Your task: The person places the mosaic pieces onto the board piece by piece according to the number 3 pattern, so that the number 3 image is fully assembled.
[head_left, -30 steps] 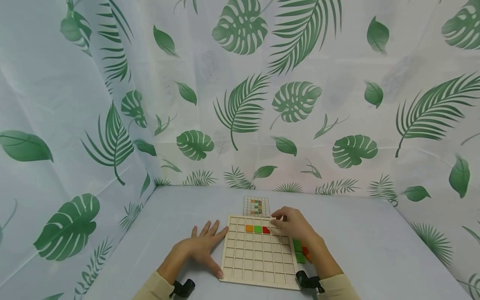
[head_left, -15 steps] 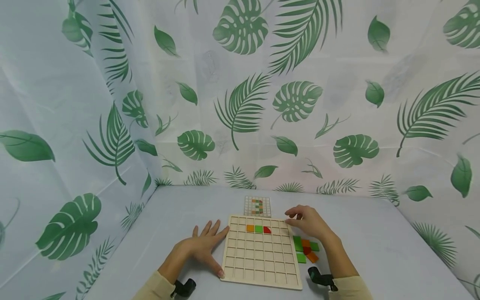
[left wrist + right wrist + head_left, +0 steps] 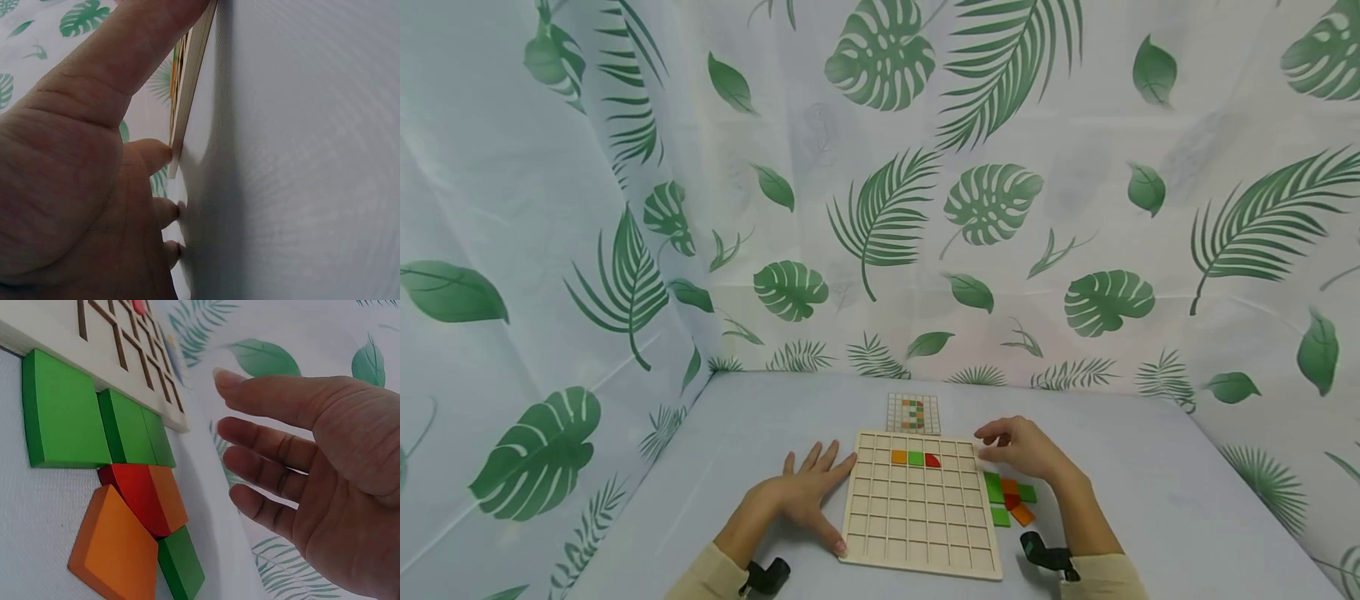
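Observation:
A wooden grid board (image 3: 917, 521) lies flat on the table. In one of its upper rows sit an orange square tile (image 3: 898, 457), a green square tile (image 3: 916, 458) and a red rounded tile (image 3: 932, 460). My left hand (image 3: 805, 500) is spread along the board's left edge, thumb at the near corner and index fingertip higher up that side. My right hand (image 3: 1022, 446) hovers by the upper right corner, fingers loosely bent and holding nothing. Below it are several loose tiles: green (image 3: 65, 412), red (image 3: 134, 494) and orange (image 3: 115, 544).
Behind the board lies a small pattern card (image 3: 895, 414) printed with a grid and coloured squares. A leaf-printed curtain (image 3: 880, 333) rises at the back and left of the pale table (image 3: 1150, 492). Each wrist wears a black camera.
My right hand has moved right, from over the board's upper rows to beside its right corner, bringing the loose tiles into sight. The left hand has stayed in place.

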